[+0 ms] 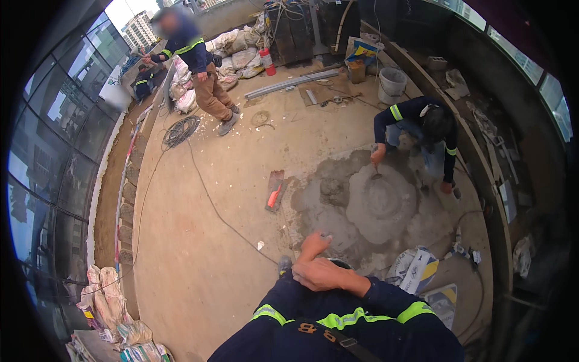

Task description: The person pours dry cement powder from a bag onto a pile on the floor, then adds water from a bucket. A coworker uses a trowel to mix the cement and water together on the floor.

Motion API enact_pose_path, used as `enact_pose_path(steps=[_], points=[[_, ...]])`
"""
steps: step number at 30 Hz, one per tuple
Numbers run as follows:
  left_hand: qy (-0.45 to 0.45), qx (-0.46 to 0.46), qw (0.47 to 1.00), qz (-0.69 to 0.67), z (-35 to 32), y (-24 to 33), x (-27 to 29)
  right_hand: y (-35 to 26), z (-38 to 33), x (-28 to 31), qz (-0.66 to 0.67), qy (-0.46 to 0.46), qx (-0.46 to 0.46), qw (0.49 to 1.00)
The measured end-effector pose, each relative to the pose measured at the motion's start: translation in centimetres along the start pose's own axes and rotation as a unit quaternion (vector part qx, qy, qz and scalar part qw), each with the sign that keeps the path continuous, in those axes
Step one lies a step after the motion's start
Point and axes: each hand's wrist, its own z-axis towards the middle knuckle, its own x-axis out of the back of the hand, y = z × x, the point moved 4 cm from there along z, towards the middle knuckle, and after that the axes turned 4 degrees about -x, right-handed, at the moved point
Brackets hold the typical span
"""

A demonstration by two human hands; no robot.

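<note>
My two hands meet in front of my chest, above the edge of a wet grey mortar patch point(380, 202). My left hand point(315, 243) sticks up with its fingers curled; whether anything small sits in them is unclear. My right hand point(324, 275) lies across the left wrist, coming from the dark blue sleeve with a yellow reflective stripe. Just left of my hands is a grey shoe point(283, 263). Across the mortar a crouching co-worker point(422, 127) works it with a small trowel point(375, 175).
A red-handled trowel point(274, 192) lies on the concrete floor, and a black cable point(211, 202) runs to a coil point(180, 131). Another person point(199, 66) stands at the back near filled sacks. There is a white bucket point(392, 84), torn cement bags point(416, 270) and a brick row point(128, 199) along the glass wall.
</note>
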Motion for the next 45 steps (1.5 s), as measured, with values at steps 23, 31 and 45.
enact_pose_path(steps=[23,31,45], points=[[-0.004,-0.040,0.823,-0.566,-6.5,6.9,3.3,11.2,-5.0,2.9,0.230,0.409,-0.206,0.858],[-0.203,0.229,0.875,-0.374,-5.8,-5.6,-12.1,25.8,-10.6,-16.3,0.380,0.406,-0.468,0.687],[-0.269,0.182,0.944,-0.054,-1.1,-31.6,-34.4,49.6,-18.3,-43.3,0.397,0.175,-0.648,0.626]])
